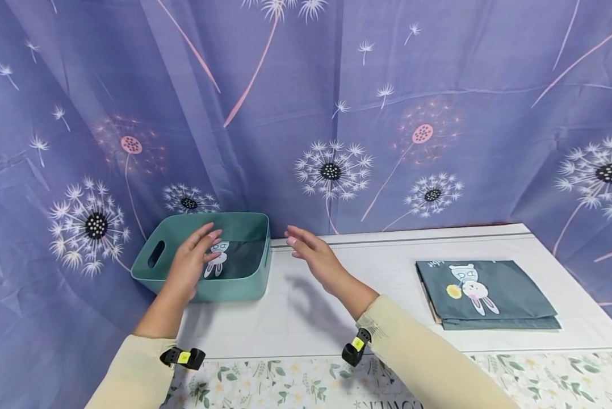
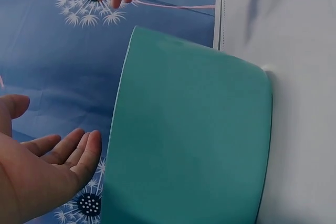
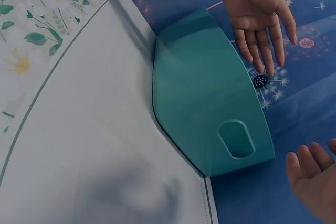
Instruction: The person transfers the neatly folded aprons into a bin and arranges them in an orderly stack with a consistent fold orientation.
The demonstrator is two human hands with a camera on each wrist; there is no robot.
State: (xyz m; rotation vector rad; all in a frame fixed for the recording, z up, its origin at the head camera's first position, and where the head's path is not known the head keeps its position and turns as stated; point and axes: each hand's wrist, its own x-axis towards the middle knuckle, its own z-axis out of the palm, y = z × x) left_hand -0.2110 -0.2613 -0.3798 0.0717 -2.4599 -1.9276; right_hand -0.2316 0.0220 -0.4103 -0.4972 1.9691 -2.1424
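A green plastic bin (image 1: pixel 229 288) stands at the table's left back, with a dark green folded cloth item (image 1: pixel 242 258) bearing a rabbit print lying inside it. My left hand (image 1: pixel 191 261) hovers over the bin's front left, fingers loosely extended and holding nothing. To the right of the bin my right hand (image 1: pixel 316 258) is raised above the table, its fingers relaxed and nothing in them. Both hands also show beside the bin's wall in the right wrist view. On the right of the table lies another folded dark green item (image 1: pixel 490 292) with a rabbit print.
A white cloth with a floral front strip (image 1: pixel 285 380) covers the table (image 1: pixel 372 250). Behind and at the sides hangs a purple curtain (image 1: pixel 285 113) printed with dandelions, close to the bin's back. Black wrist straps (image 1: pixel 182 358) circle both sleeves.
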